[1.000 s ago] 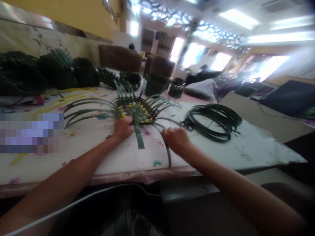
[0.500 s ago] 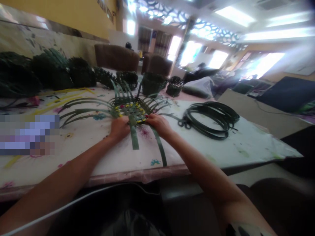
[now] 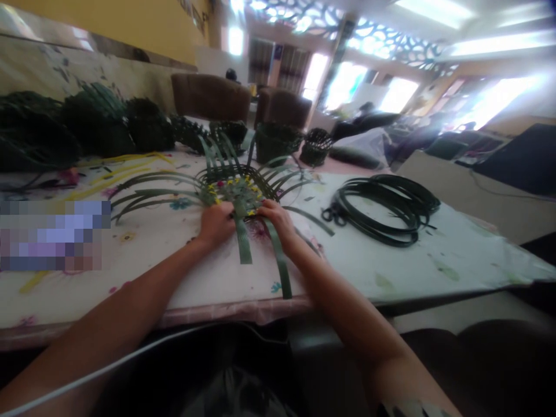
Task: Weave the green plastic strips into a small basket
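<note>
A partly woven basket (image 3: 238, 188) of flat green strips lies on the table, its long loose strips spreading outward on all sides. Yellow clips and a red one sit around its woven middle. My left hand (image 3: 217, 223) is closed on the near left edge, beside a broad strip (image 3: 245, 240) that hangs toward me. On the near right edge, my right hand (image 3: 277, 223) pinches the weave where another strip (image 3: 280, 260) curves down. The fingertips of both hands are partly hidden by the strips.
Scissors (image 3: 334, 215) lie to the right, touching a coil of green strip (image 3: 377, 234). Several dark green baskets (image 3: 278, 145) stand along the back. Yellow strips (image 3: 117, 174) lie at left on the flowered tablecloth (image 3: 208, 284). Brown chairs (image 3: 211, 95) stand behind.
The view has shifted a little. A strip at the basket's right now stretches farther out over the cloth, and the strip under my right hand hangs more steeply. Both hands stay on the near edge.
</note>
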A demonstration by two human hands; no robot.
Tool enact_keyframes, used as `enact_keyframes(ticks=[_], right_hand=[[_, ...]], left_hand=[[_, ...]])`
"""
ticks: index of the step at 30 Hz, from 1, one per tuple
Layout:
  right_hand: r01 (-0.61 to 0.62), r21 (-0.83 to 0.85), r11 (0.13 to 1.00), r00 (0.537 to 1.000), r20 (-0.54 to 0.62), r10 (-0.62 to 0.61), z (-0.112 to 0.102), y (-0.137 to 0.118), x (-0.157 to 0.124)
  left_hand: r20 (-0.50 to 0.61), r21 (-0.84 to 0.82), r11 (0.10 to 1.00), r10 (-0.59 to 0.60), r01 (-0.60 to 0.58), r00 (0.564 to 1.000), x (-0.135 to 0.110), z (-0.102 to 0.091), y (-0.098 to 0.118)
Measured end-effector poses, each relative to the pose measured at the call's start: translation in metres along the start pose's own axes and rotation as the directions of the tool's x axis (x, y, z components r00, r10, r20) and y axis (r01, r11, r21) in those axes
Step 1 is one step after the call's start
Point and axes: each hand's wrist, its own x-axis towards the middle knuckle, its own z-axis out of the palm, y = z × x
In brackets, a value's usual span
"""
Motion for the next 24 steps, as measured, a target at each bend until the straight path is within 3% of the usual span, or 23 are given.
enact_keyframes(ticks=[5,9,12,19,24], right_hand=[[0.112,-0.080,0.990,0.993,-0.020,-0.114,0.011,0.011,0.001],[0.107,-0.079,0.991,0.993,-0.035,-0.110,0.021,0.020,0.005],[0.112,-0.040,0.993,0.992,-0.062,-0.114,0.027,0.025,0.008],[0.081,-0.002,0.997,0.997,-0.015,-0.081,0.029,0.030,0.011],[0.076,0.054,0.996,0.997,-0.032,-0.075,0.027,0.027,0.012]], left_hand=[[-0.017,-0.016,0.999,0.034,-0.034,0.999,0.000,0.002,-0.002],[-0.072,0.018,0.991,0.135,-0.134,0.988,-0.001,0.005,-0.007],[-0.051,0.033,0.978,0.207,-0.205,0.977,-0.001,0.005,-0.010],[0.042,0.056,0.990,0.124,-0.126,0.991,0.001,0.003,-0.007],[-0.009,-0.058,0.968,0.244,-0.245,0.970,-0.002,0.011,-0.017]])
